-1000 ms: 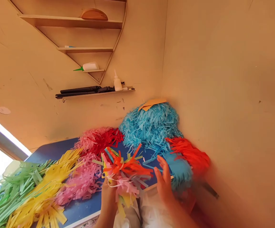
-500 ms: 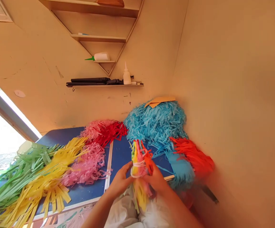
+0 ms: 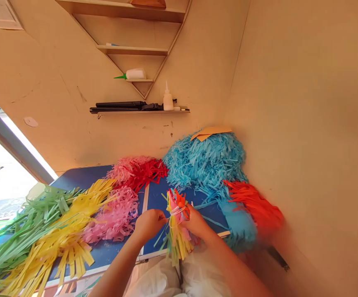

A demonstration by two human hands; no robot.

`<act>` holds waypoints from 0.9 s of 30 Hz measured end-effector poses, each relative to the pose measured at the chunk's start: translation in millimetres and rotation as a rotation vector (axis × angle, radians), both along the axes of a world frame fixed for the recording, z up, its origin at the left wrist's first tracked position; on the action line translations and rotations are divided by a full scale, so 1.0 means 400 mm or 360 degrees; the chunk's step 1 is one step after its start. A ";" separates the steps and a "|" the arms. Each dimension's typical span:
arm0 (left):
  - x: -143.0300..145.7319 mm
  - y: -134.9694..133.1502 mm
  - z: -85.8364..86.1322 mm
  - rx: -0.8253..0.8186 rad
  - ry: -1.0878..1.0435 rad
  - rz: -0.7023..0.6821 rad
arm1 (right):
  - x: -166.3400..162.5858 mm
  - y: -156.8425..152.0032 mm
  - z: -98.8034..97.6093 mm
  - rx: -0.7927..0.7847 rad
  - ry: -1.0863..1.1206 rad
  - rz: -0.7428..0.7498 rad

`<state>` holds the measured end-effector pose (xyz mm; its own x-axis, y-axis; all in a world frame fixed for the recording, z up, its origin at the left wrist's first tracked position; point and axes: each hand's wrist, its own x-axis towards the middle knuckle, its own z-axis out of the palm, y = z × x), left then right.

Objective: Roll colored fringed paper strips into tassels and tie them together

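Note:
A bundle of mixed paper strips (image 3: 176, 231), yellow, pink, orange and green, stands upright at the near edge of the blue table (image 3: 82, 181). White string is wound round its upper part. My right hand (image 3: 195, 222) is wrapped round the bundle just below the string. On the bundle's left side my left hand (image 3: 149, 222) pinches closed by the string; whether it holds the string's end is not clear.
Piles of cut paper strips cover the table: green (image 3: 33, 218), yellow (image 3: 64, 239), pink (image 3: 113, 214), red (image 3: 141, 171), a tall light blue heap (image 3: 206, 161) and orange-red (image 3: 256, 206). Wall shelves hold a glue bottle (image 3: 167, 99) and a black tool (image 3: 123, 106). A wall stands close on the right.
A second ago the bundle's strips fanned out, held by my left hand with my right hand open beside it. Now both hands are closed on the gathered, tied bundle, held lower.

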<state>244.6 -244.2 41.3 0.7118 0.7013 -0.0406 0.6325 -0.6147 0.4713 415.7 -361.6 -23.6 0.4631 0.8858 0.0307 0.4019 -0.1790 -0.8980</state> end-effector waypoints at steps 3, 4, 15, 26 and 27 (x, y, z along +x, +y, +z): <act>0.057 -0.012 -0.009 0.0115 -0.0067 -0.0074 | 0.000 0.024 -0.003 -0.0099 -0.0151 -0.0073; 0.079 -0.020 -0.018 0.0159 -0.0117 -0.0124 | -0.001 0.029 -0.003 -0.0136 -0.0211 -0.0099; 0.182 -0.022 -0.145 0.0624 -0.0449 -0.0716 | -0.014 -0.035 0.020 -0.0180 -0.0696 -0.0305; 0.205 -0.023 -0.194 0.0936 -0.0061 -0.1013 | 0.089 -0.662 -0.271 -0.0239 -0.0450 -0.1306; 0.211 -0.026 -0.184 0.0955 -0.0139 -0.0988 | 0.093 -0.743 -0.311 -0.0455 -0.0371 -0.1409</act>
